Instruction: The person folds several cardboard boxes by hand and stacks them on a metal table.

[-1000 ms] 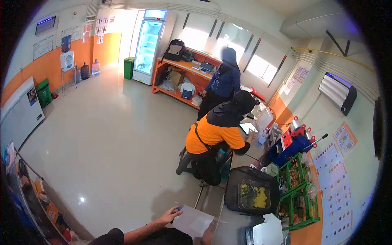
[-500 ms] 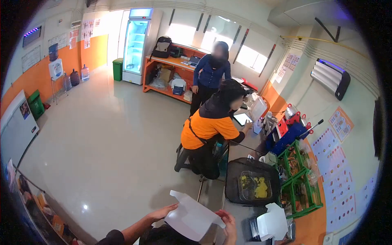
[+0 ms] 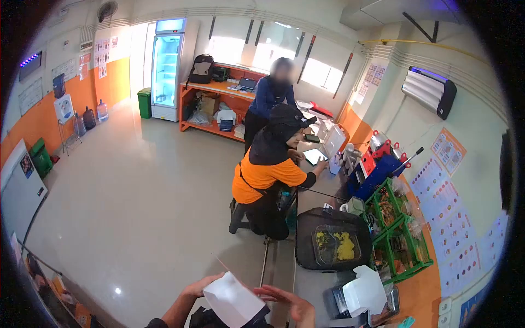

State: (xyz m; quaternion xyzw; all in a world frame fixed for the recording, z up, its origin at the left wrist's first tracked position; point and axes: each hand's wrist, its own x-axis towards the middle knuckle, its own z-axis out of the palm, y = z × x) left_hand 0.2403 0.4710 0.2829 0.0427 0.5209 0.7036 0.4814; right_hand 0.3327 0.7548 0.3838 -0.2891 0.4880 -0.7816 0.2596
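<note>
A white folding carton (image 3: pixel 235 299), partly bent up into a box shape, is in front of my body at the bottom of the view. My left hand (image 3: pixel 198 286) grips its left side, with the fingers behind the card. On the other side, my right hand (image 3: pixel 290 302) has its fingers stretched out toward the carton's right edge, fingertips right at the card. To the right, more white cartons (image 3: pixel 363 292) lie on the grey table (image 3: pixel 311 292).
A black tray (image 3: pixel 306 257) with a clear container of yellow food (image 3: pixel 344 246) sits on the table, beside green crates (image 3: pixel 407 254). Ahead, a person in an orange shirt (image 3: pixel 268 177) leans over a tablet (image 3: pixel 315 157); another person in blue (image 3: pixel 268 98) stands behind.
The carton has gone from a nearly flat, curved sheet to a folded shape. My right hand has let go of its corner and straightened its fingers. The person in blue leans further forward.
</note>
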